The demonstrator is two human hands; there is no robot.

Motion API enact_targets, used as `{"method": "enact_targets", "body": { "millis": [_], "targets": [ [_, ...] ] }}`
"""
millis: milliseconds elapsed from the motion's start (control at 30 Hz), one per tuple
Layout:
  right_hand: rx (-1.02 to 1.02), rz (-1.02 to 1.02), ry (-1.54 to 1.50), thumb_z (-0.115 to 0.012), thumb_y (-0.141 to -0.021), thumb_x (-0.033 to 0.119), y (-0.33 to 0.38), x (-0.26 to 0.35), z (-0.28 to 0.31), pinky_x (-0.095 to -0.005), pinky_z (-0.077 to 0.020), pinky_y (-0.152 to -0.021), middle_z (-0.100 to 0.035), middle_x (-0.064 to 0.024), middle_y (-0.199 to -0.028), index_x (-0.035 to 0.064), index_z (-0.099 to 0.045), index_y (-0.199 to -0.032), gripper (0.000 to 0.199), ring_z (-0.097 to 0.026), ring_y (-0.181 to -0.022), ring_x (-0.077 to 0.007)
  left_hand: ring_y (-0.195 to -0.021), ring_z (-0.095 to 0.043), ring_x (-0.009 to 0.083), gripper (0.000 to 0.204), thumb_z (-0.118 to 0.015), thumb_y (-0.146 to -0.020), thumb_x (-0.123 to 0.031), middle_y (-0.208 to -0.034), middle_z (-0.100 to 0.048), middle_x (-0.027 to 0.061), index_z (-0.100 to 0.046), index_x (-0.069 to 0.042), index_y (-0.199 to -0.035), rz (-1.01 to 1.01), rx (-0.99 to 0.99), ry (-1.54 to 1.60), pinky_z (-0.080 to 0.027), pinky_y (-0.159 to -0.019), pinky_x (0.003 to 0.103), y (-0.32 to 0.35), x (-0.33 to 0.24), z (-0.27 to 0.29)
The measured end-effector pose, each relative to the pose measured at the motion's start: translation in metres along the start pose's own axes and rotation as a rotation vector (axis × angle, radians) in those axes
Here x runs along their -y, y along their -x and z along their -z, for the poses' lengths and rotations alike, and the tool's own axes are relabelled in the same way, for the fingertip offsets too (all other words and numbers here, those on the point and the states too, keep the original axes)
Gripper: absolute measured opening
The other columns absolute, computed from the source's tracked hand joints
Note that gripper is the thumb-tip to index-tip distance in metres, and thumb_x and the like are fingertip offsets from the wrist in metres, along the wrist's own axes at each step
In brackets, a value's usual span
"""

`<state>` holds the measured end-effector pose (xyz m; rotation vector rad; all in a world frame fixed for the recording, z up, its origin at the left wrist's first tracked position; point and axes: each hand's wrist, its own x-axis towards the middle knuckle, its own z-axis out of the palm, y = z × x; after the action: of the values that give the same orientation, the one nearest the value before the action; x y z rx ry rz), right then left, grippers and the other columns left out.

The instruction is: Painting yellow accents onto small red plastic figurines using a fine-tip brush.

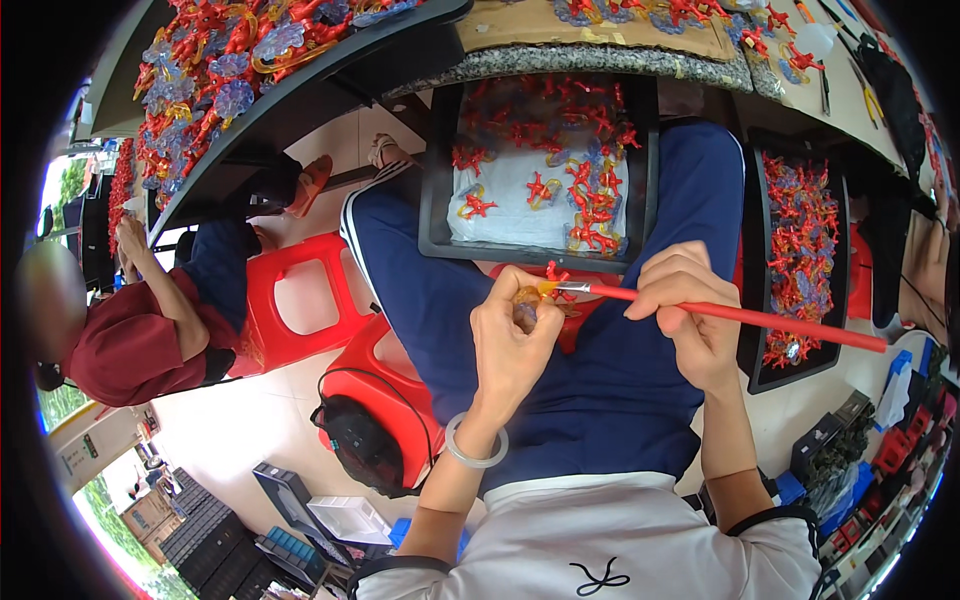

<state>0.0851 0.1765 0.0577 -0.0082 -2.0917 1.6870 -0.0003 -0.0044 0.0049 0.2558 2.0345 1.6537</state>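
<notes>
Snugly, the left hand (515, 335) pinches a translucent figurine (527, 300) between thumb (547, 325) and fingers (506, 288) — right hand (692, 300) gripping a brush (760, 319).

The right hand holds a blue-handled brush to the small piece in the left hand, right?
The head view shows a red-handled brush, not blue; the right hand does hold it to the small piece in the left hand.

Figurine (526, 303): red and translucent amber, partly hidden, pinched in left hand (510, 330)
Paintbrush (770, 317): red handle, near level in right hand (702, 330), tip at figurine
</notes>
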Motion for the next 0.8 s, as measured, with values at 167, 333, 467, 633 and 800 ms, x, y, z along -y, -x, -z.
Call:
{"method": "enact_targets", "body": {
  "millis": [167, 333, 467, 633, 800],
  "targets": [
    [-0.261, -0.119, 0.255, -0.064, -0.078, -0.004, -0.008, -0.004, -0.004, -0.0308, -0.0455, -0.077, -0.065, -0.0087, -0.091, 0.0029, -0.067, -0.081, 0.008, -0.062, -0.084, -0.0203, -0.047, -0.043, 0.0034, 0.014, -0.062, -0.077, -0.001, -0.060, -0.056, 0.0041, -0.055, 0.002, -0.090, -0.109, -0.046, -0.163, -0.034, -0.044, 0.023, 0.001, -0.014, -0.002],
    [-0.080, -0.336, -0.168, -0.066, -0.080, -0.007, -0.004, -0.025, -0.037, -0.0235, -0.0516, -0.072, -0.067, -0.0120, -0.095, 0.0006, -0.056, -0.086, 0.015, -0.063, -0.082, -0.0123, -0.046, -0.044, 0.0057, 0.013, -0.062, -0.078, -0.002, -0.057, -0.052, 0.0049, -0.055, 0.002, -0.088, -0.116, 0.028, -0.235, -0.034, -0.044, 0.025, 0.002, -0.016, -0.008],
    [-0.119, -0.483, -0.361, -0.065, -0.083, -0.007, -0.004, -0.051, -0.044, -0.0232, -0.0515, -0.069, -0.066, -0.0095, -0.084, 0.0037, -0.045, -0.079, 0.023, -0.061, -0.078, -0.0090, -0.050, -0.046, 0.0059, 0.026, -0.059, -0.080, 0.000, -0.062, -0.055, 0.0066, -0.043, 0.001, -0.100, -0.052, 0.071, -0.068, -0.037, -0.047, 0.024, 0.006, -0.003, -0.014],
    [-0.194, -0.607, -0.492, -0.063, -0.085, -0.005, -0.003, -0.057, -0.038, -0.0219, -0.0511, -0.066, -0.063, -0.0073, -0.077, 0.0079, -0.039, -0.075, 0.030, -0.062, -0.078, -0.0087, -0.057, -0.050, 0.0073, 0.036, -0.055, -0.083, 0.003, -0.071, -0.057, 0.0079, -0.030, -0.002, -0.108, 0.034, 0.145, 0.251, -0.040, -0.051, 0.022, 0.011, -0.009, -0.013],
    [-0.047, -0.519, -0.409, -0.068, -0.083, -0.003, 0.001, -0.036, -0.036, -0.0259, -0.0532, -0.070, -0.066, -0.0123, -0.085, 0.0088, -0.036, -0.074, 0.035, -0.065, -0.082, -0.0123, -0.063, -0.054, 0.0095, 0.038, -0.057, -0.082, 0.005, -0.076, -0.057, 0.0090, -0.029, -0.002, -0.107, 0.036, 0.175, 0.138, -0.043, -0.053, 0.023, 0.009, -0.007, -0.014]
  ]
}}
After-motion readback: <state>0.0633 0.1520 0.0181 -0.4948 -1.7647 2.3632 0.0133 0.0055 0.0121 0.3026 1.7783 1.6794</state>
